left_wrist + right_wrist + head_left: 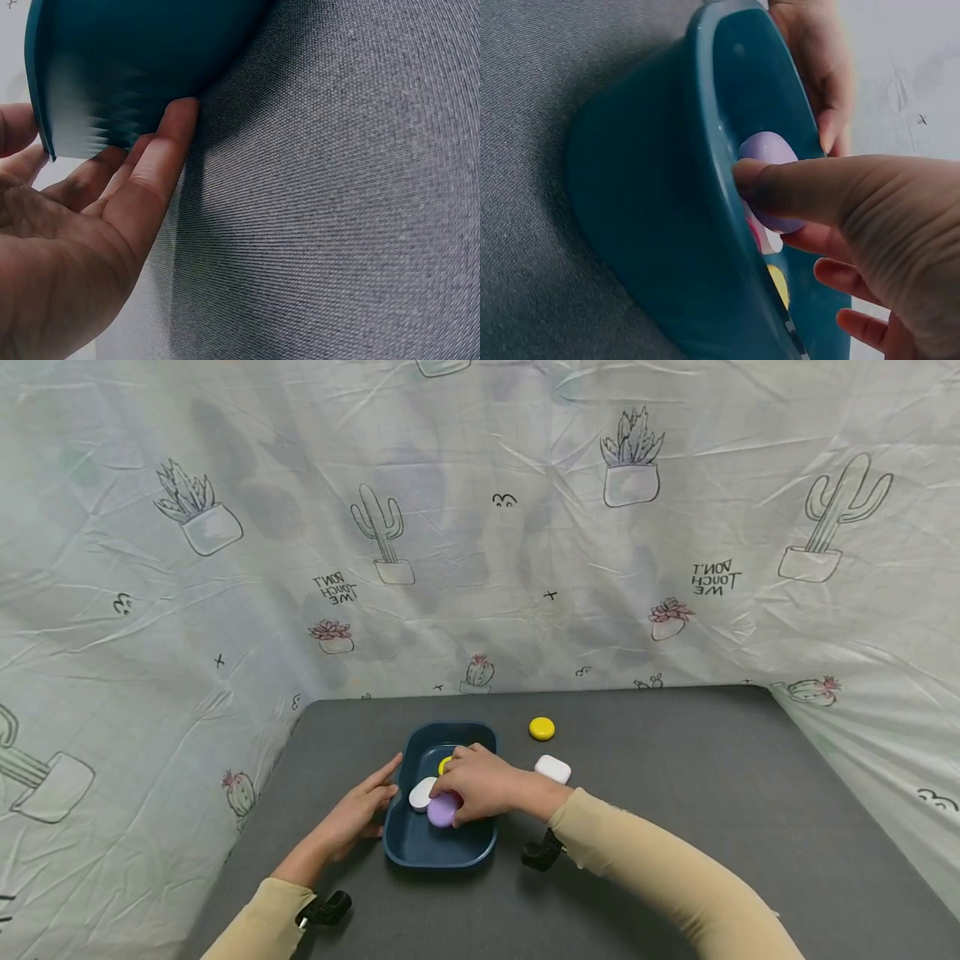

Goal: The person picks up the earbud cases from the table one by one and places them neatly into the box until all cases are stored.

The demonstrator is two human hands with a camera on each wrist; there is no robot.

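Note:
A dark blue open bin (438, 857) stands on the grey table. My left hand (352, 817) rests against its left side, fingers extended to the outer wall and rim. Over the inside of the bin, my right hand (480, 783) pinches a purple rounded disc (442, 811) between thumb and fingers. A white rounded piece (422, 795) lies beside the disc, partly covered by it. Farther back in the bin is a yellow ring-like shape (446, 766), mostly hidden by the right hand. In the right wrist view, a strip of pink (754, 232) shows below the disc.
A yellow disc (542, 728) lies on the grey table (675, 777) behind and right of the bin. Just behind the right wrist is a white rounded-square piece (552, 768). A cactus-printed cloth (525, 552) hangs along the table's back and sides.

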